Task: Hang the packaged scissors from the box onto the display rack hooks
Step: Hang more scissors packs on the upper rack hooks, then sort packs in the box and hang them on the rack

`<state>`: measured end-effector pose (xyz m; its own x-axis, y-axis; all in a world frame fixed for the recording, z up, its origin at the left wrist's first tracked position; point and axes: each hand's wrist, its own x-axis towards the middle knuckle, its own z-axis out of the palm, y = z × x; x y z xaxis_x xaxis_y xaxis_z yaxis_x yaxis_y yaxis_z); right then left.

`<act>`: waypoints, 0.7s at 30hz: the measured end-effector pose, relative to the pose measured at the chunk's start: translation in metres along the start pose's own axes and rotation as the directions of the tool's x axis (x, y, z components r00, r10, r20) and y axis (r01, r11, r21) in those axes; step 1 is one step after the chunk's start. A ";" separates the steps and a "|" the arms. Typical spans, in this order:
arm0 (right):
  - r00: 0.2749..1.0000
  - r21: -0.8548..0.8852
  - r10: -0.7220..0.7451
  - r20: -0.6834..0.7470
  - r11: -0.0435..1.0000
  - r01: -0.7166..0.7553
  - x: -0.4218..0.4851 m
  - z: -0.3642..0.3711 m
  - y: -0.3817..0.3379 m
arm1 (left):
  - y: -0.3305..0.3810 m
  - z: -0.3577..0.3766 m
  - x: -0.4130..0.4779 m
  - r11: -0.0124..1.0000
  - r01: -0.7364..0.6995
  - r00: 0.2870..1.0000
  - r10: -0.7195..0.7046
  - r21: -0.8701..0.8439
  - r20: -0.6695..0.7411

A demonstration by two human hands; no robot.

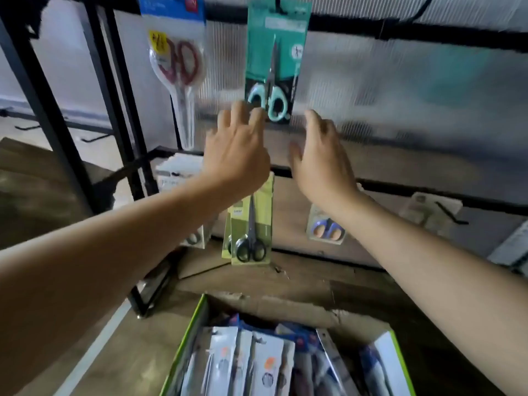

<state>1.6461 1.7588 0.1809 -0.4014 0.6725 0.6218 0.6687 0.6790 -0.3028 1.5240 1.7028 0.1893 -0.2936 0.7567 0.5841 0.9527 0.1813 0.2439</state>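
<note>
A teal pack of scissors (274,61) with mint handles hangs from a black hook on the rack's top bar (400,30). Just below it my left hand (238,147) is raised with spread, relaxed fingers, its fingertips near the pack's lower left corner. My right hand (320,155) is lifted beside it, fingers straight, holding nothing. A green-edged cardboard box (188,332) at the bottom holds several packaged scissors (265,364) standing on edge.
A blue pack with red-handled scissors (178,61) hangs to the left. On the lower bar hang a yellow-green pack with black scissors (251,224), a blue-handled pair (325,227) and a clear pack (428,212). An unused hook (420,10) juts out top right. Black rack posts (43,104) stand at left.
</note>
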 end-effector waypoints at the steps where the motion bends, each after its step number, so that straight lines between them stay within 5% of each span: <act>1: 0.998 -0.034 -0.002 0.058 0.999 0.004 -0.023 0.009 0.006 | 0.001 0.010 -0.020 1.000 0.030 0.997 -0.030 0.004 0.066; 9: 0.850 -0.073 -0.009 0.527 0.996 0.056 -0.174 0.074 0.055 | 0.012 0.085 -0.143 0.997 0.061 0.904 -0.040 -0.037 0.425; 21: 0.750 0.046 0.025 0.661 0.996 -0.074 -0.238 0.081 0.074 | -0.017 0.110 -0.217 0.997 0.080 0.742 -0.069 0.014 0.667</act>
<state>1.7407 1.6732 -0.0475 -0.6977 0.7162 -0.0184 0.6672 0.6402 -0.3807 1.5802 1.6047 -0.0266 -0.2308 0.9678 -0.1000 0.9272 0.2499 0.2789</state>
